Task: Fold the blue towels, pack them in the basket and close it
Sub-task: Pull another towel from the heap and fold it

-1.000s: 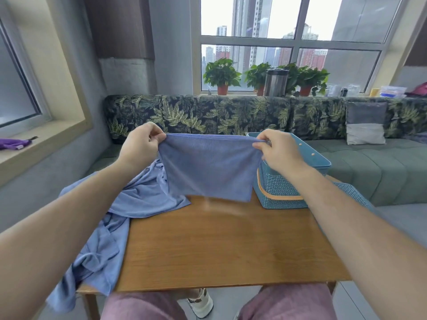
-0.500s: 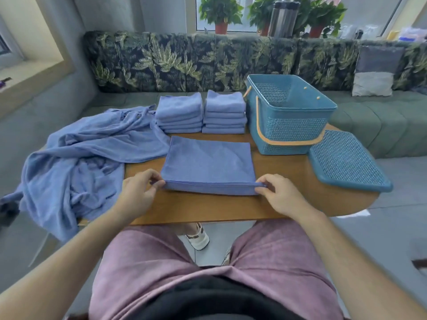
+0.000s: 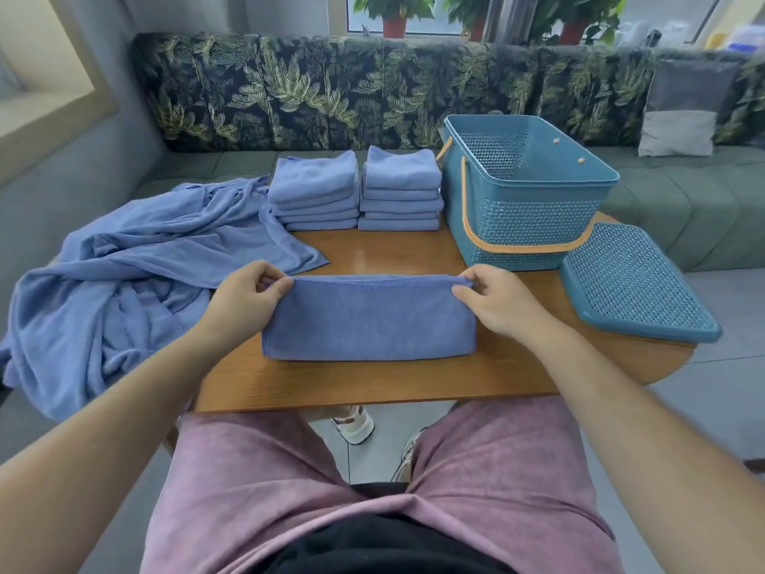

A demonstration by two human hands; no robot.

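At six o'clock on the oval wooden table (image 3: 372, 387), a blue terry towel (image 3: 368, 321) lies folded into a long band. The left hand (image 3: 244, 300) pinches its far-left corner, the right hand (image 3: 496, 304) its far-right. Two stacks of folded blue towels (image 3: 356, 192) sit at twelve o'clock, the open teal plastic basket (image 3: 525, 217) at two, its lid (image 3: 633, 283) at three.
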